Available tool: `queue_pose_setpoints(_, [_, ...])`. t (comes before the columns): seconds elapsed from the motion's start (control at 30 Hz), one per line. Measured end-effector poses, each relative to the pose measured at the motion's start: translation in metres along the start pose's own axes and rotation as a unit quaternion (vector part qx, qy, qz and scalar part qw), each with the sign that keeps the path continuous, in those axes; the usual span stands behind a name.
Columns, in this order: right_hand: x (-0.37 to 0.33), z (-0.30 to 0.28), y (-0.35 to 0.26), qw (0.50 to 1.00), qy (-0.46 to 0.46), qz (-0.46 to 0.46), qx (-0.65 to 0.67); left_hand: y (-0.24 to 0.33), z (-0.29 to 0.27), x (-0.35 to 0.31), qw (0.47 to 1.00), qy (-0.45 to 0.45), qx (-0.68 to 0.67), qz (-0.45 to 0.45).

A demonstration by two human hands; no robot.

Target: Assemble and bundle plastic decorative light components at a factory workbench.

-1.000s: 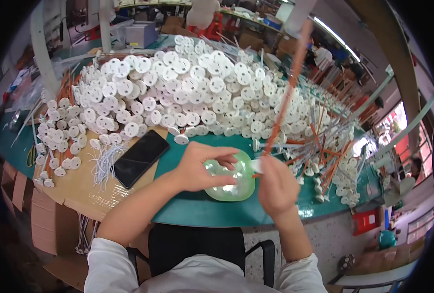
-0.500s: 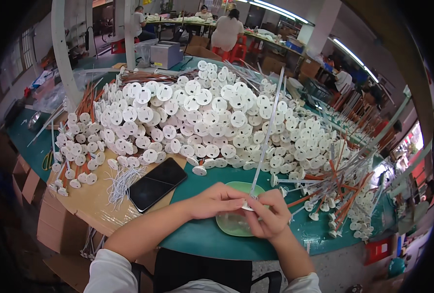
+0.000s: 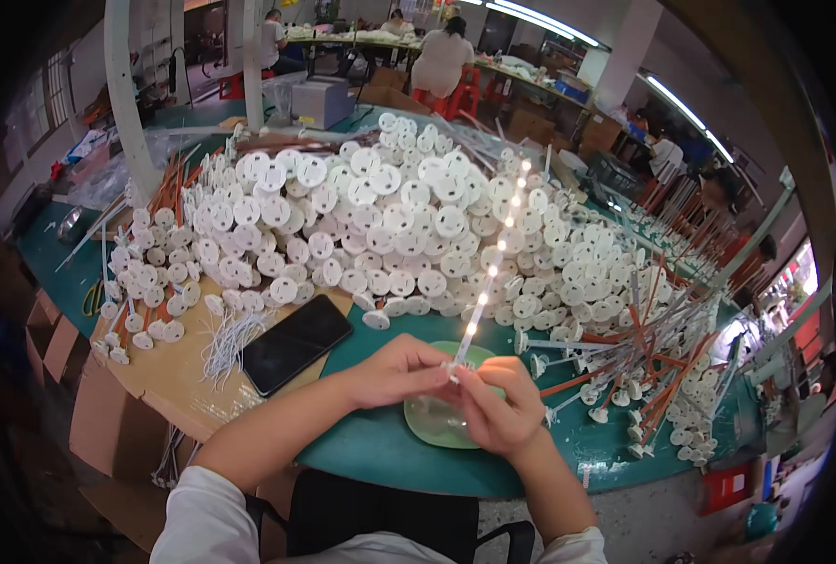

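A narrow LED light strip [image 3: 490,273] stands upright between my hands, its row of warm white lights glowing. Its lower end meets a small white fitting [image 3: 454,369], mostly covered by my fingers. My left hand [image 3: 397,373] pinches this end from the left. From the right, my right hand [image 3: 504,407] grips the same end with thumb and fingers. Beneath both hands sits a light green bowl [image 3: 427,428], partly hidden by them. Beyond, a large heap of strips with round white bases [image 3: 371,226] spreads across the green table [image 3: 371,451].
On a brown cardboard sheet [image 3: 188,376] lie a black phone [image 3: 298,345] and a bundle of white wires [image 3: 225,348]. More strips with white and brown stems [image 3: 662,367] lie loose at the right. A grey box [image 3: 320,103] stands behind the heap; people sit farther back.
The strip was unlit and is now glowing. Its lower end and both hands have shifted slightly left, and the white round base has turned between my fingers.
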State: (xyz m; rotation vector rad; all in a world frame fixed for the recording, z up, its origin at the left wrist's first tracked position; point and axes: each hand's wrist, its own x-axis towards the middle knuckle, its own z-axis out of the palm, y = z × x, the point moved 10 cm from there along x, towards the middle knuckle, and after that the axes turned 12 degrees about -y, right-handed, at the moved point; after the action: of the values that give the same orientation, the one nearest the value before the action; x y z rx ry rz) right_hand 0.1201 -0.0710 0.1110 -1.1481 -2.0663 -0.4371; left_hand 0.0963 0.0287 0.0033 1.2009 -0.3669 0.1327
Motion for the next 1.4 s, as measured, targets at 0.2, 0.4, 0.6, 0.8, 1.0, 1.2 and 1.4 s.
queue_pose_setpoints(0.2, [-0.004,0.002,0.0,0.999,0.027,0.008,-0.018,0.017,0.001,0.001,0.997,-0.022,0.074,0.01])
queue_pose_setpoints(0.4, [-0.019,-0.006,0.034,0.99,0.079,0.118,-0.025,0.037,-0.016,0.012,0.986,0.057,0.153,0.036])
queue_pose_setpoints(0.6, [-0.031,0.065,0.073,0.912,-0.241,0.311,0.114,0.063,-0.039,-0.008,0.969,0.117,0.183,0.118])
queue_pose_setpoints(0.8, [-0.032,0.087,0.04,0.899,-0.33,0.211,0.196,0.046,-0.043,-0.009,0.964,0.171,0.193,0.068])
queue_pose_setpoints(1.0, [-0.037,0.083,0.059,0.874,-0.342,0.283,0.198,0.041,-0.048,-0.01,0.955,0.185,0.23,0.018])
queue_pose_setpoints(1.2, [-0.055,0.082,0.081,0.813,-0.279,0.39,0.332,0.047,-0.041,-0.006,0.964,0.159,0.21,0.048])
queue_pose_setpoints(1.4, [-0.059,0.08,0.088,0.756,-0.148,0.445,0.457,0.053,-0.042,-0.008,0.963,0.187,0.165,0.106])
